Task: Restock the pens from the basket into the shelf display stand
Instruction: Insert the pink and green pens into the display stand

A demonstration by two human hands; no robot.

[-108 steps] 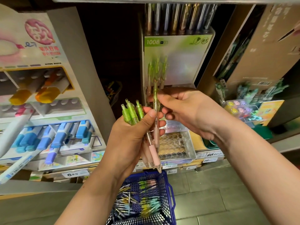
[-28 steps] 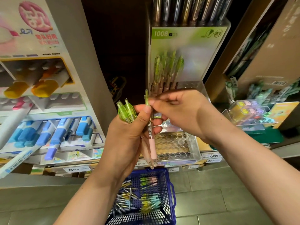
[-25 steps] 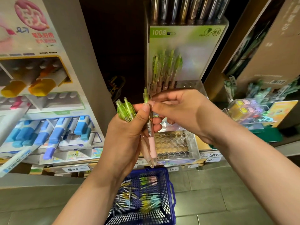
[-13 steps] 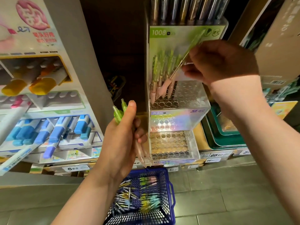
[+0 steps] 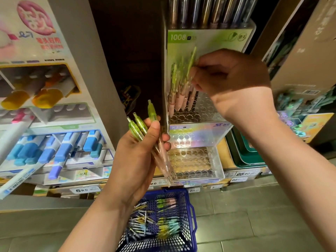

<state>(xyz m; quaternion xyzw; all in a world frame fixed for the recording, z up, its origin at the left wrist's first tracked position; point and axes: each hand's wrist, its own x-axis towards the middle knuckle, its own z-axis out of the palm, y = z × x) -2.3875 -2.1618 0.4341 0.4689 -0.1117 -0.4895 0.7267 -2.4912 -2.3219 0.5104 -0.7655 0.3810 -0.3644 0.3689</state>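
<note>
Pens (image 5: pixel 152 112), green-topped, pink-gripped, three clutched in left hand (image 5: pixel 134 160), one pinched by right hand (image 5: pixel 232 79) at display stand (image 5: pixel 200 135), many loose in one blue basket (image 5: pixel 164 191)

three here, one there, a heap below

the left hand (image 5: pixel 138 157) holds three green-topped pens (image 5: pixel 140 128); the right hand (image 5: pixel 232 79) pinches a single pen (image 5: pixel 192 55). one display stand (image 5: pixel 200 135), four or five standing pens (image 5: pixel 175 102) in it, too blurred to settle. one blue basket (image 5: pixel 192 215), its loose pens (image 5: pixel 163 222) too many to count.

Green-and-pink pens (image 5: pixel 154 140), a blue mesh basket (image 5: pixel 189 215), a clear iridescent stand (image 5: pixel 203 135).
</note>
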